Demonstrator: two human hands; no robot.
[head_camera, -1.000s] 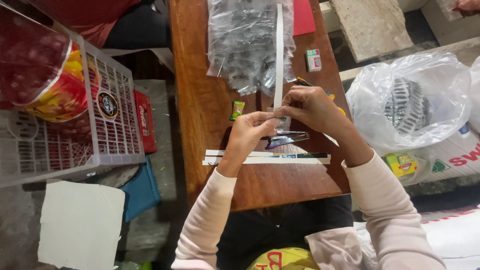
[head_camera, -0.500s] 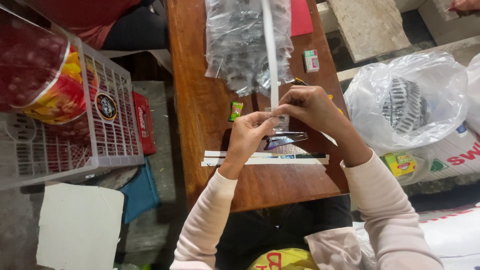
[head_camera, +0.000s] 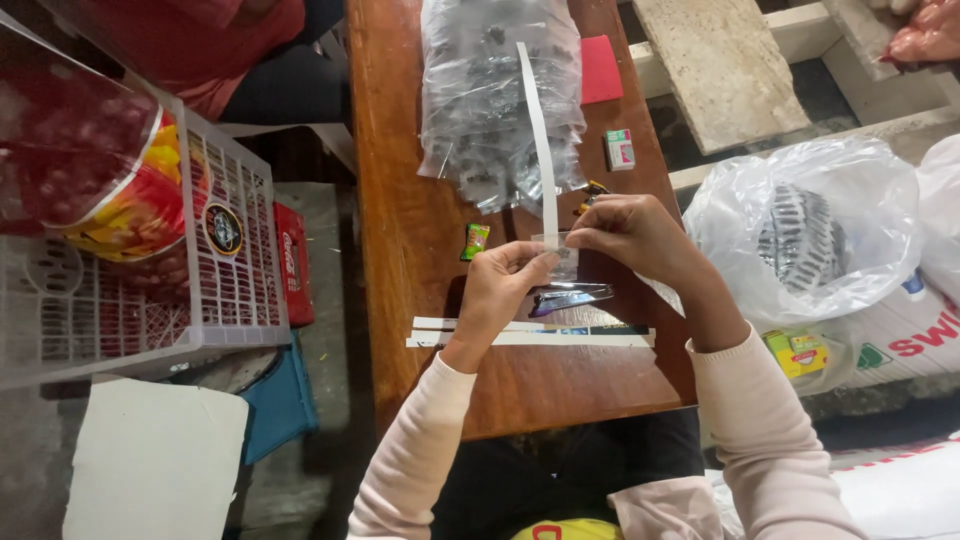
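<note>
left hand (head_camera: 508, 283): over the middle of the wooden table (head_camera: 400, 200), fingers curled in, pinching the bottom end of a long white strip (head_camera: 538, 130) together with a small clear packet (head_camera: 562, 258)

right hand (head_camera: 630, 232): right next to the left one, fingertips clenched on the same packet and strip end from the other side, so both hands are gripping the one spot

white strip: runs straight up from the hands toward the far edge, lying across a big clear bag of small dark packets (head_camera: 500, 90)

under the hands: something shiny and metallic (head_camera: 570, 297) on the tabletop, can't tell what exactly

near edge: a couple of flat white strips (head_camera: 480, 332) lying side by side, parallel to that edge, just below the hands

loose bits: small green and orange wrapper (head_camera: 474, 240) left of the hands, little green and white box (head_camera: 620, 148) by the right edge, red pad (head_camera: 600, 68) toward the far right corner

off the table: grey plastic crate (head_camera: 230, 290) with a red bag of goods to the left, clear plastic bag (head_camera: 800, 230) holding a dark bundle to the right
</note>
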